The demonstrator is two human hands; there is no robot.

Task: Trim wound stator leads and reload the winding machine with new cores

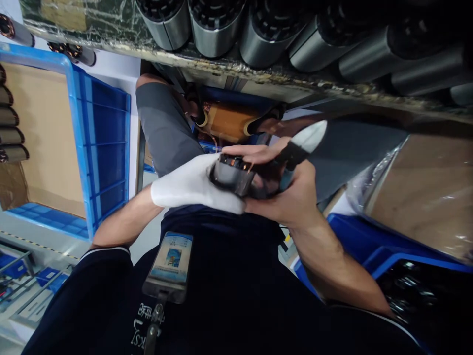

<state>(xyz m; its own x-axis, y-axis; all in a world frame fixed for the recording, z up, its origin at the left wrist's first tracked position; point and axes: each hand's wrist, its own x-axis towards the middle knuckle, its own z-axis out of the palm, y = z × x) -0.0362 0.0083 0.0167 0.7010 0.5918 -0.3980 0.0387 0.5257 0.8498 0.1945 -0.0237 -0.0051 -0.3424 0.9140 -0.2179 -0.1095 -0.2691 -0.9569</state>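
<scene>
My left hand (192, 186), in a white glove, is closed around one end of a short metal cylinder (231, 176) with copper windings showing at its top. My bare right hand (291, 190) is wrapped around the cylinder's other end. It also grips a hand tool with black and white-tipped handles (305, 142) that stick out up and to the right. Both hands meet in front of my dark shirt, above my lap. The tool's working end is hidden behind my fingers.
A row of similar metal cylinders (218, 27) lies on a worn bench edge at the top. A blue crate (101, 143) lined with cardboard stands at left. At right are a blue bin (406, 266) of dark parts and plastic-covered cardboard (424, 192). A badge (170, 264) hangs on my chest.
</scene>
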